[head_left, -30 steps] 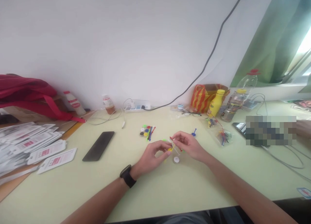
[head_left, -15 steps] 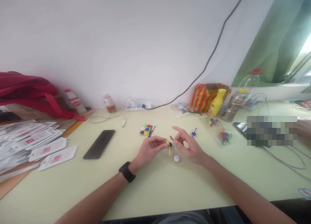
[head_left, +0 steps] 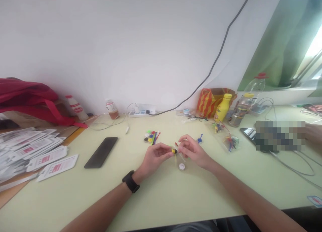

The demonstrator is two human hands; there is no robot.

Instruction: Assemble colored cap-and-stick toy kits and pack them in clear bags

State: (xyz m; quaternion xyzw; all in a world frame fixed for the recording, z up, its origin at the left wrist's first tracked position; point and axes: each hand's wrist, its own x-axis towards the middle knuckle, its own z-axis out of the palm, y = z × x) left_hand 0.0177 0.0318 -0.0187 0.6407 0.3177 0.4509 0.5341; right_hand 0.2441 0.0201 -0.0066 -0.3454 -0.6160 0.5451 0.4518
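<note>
Green tabletop (head_left: 156,201): yellow piece (head_left: 174,151) pinched in left hand (head_left: 156,157), white stick (head_left: 182,157) in right hand (head_left: 195,152).

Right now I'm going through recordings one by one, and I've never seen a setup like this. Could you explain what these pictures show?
There is no machine here: a person works with two bare hands. All the pictures come from one camera worn on the person's head, looking forward and down. The left hand pinches a small yellow piece, with something black right by it. The right hand pinches a thin pale stick; blur hides whether the pieces touch. On the pale green table, a white disc lies just below the fingers. Farther back is a cluster of colored discs. A dark phone lies to the left, and a yellow bottle stands to the right.
</note>
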